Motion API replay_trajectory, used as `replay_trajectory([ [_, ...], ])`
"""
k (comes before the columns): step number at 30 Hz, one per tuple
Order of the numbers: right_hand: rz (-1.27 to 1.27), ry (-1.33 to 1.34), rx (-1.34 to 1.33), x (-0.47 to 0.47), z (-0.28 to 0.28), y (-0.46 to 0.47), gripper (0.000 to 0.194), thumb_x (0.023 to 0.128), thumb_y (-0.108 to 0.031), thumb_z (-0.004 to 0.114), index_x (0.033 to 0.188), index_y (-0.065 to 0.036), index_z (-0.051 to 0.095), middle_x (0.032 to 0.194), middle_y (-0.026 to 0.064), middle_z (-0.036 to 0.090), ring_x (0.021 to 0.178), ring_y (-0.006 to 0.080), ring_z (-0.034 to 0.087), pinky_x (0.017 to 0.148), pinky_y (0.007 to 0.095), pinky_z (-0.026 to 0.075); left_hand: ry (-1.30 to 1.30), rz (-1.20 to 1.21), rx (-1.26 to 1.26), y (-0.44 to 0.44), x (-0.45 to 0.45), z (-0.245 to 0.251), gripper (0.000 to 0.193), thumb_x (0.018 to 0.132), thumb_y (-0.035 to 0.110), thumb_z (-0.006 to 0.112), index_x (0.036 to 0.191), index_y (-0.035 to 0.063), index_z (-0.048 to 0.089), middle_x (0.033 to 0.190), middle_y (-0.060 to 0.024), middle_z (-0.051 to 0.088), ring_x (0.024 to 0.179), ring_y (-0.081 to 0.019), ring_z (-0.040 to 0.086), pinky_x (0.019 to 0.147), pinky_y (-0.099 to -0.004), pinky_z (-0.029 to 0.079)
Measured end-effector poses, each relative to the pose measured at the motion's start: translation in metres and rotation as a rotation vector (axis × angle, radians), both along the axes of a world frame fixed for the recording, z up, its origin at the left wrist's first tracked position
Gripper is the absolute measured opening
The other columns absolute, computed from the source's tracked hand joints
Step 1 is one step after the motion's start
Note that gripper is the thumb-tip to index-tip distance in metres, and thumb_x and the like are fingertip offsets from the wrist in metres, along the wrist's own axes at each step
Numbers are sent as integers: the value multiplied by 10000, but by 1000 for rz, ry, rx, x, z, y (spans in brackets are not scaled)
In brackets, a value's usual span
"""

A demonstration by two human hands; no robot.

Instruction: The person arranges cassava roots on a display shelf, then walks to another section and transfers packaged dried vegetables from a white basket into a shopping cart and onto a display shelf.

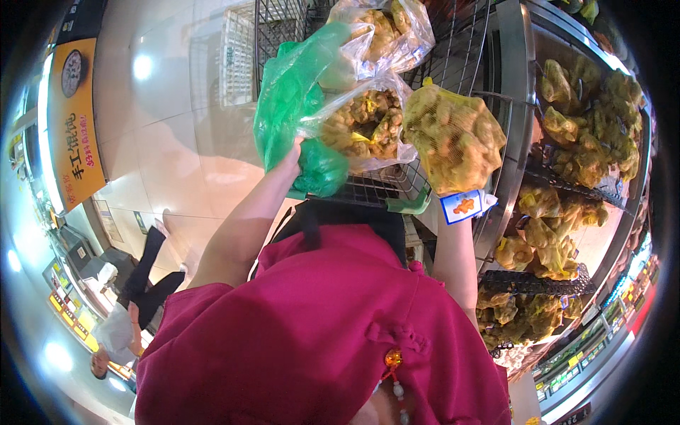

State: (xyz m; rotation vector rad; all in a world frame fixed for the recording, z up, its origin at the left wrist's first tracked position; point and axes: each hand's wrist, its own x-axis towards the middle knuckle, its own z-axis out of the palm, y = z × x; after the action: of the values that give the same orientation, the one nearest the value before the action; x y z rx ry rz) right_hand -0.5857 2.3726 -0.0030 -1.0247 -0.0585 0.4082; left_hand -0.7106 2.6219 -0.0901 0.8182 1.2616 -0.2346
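My left hand grips a green plastic bag by its gathered side. Beside it, a clear plastic bag stands open, with yellow-netted ginger inside. My right forearm reaches up to a yellow mesh bag of ginger, held over the right side of a wire shopping cart. That bag hides most of my right hand. A blue-and-white label with a ginger picture hangs from the mesh over my wrist. Farther up in the cart lies another clear bag of ginger.
On the right, a metal-edged display shelf holds several mesh bags of ginger, parted by black dividers. A white plastic crate stands on the tiled floor left of the cart. A person is at the lower left near counters.
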Motion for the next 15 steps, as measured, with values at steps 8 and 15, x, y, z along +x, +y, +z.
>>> replay_trajectory([
  [8,25,334,-412,-8,-51,23,291,937,-125,439,1188,-49,563,1133,116,619,1002,221,601,852,355,507,-91,-216,77,6,-15,-9,304,902,238,487,1102,31,583,954,-128,642,811,-253,625,738,-385,524],
  [15,309,-98,-1515,-14,-76,57,617,826,-222,582,1392,-163,344,1421,214,327,1282,365,380,1035,412,369,21,-404,232,35,-14,-9,309,903,241,485,1101,24,583,960,-129,641,819,-248,622,742,-382,520],
])
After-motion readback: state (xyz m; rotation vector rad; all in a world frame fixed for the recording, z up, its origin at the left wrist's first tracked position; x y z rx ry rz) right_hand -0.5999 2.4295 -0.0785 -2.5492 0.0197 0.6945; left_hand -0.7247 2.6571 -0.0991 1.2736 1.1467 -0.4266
